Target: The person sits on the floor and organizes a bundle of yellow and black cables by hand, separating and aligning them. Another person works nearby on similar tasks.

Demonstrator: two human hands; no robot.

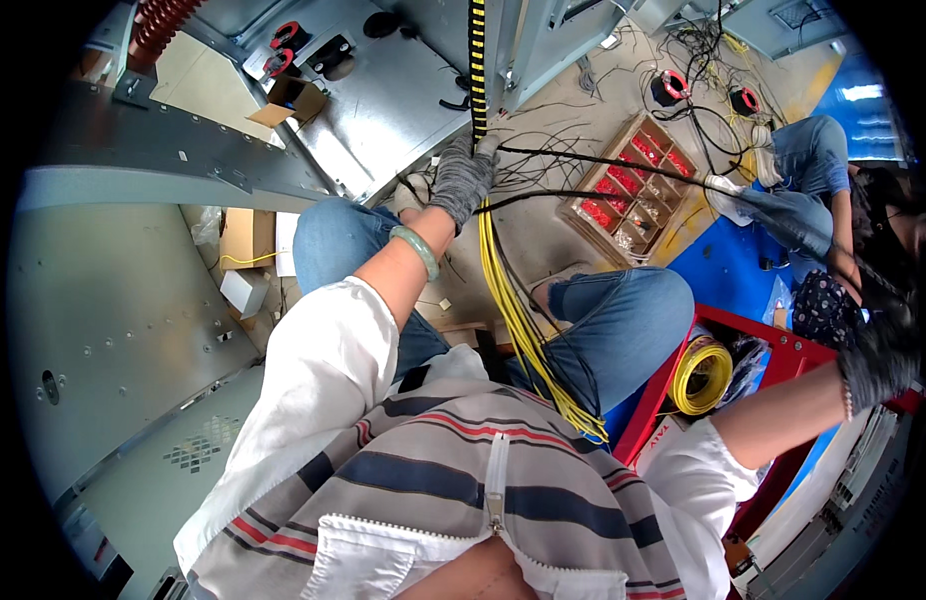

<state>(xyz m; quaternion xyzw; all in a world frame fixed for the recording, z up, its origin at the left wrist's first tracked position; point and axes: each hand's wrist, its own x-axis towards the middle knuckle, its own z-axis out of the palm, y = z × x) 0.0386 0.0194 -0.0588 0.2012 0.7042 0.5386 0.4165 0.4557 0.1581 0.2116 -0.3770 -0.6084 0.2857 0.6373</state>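
Note:
My left hand (464,180), in a grey knit glove, is closed around a wire bundle below a black-and-yellow spiral-wrapped harness (477,70). Yellow wires (515,300) hang from this grip down over my lap, with a few black ones among them. Two black wires (603,160) stretch from the left hand toward the right, the upper one nearly straight. At the far right, my outstretched right hand (880,362), in a dark grey glove, appears closed on the black wire; its fingertips are partly lost in the dark rim.
A wooden compartment box (631,190) of small red parts lies ahead on the floor. Beside my right knee stands a red bin (651,405) with a yellow wire coil (702,376). Another person (818,170) sits at right. Metal cabinet panels (133,300) stand at left.

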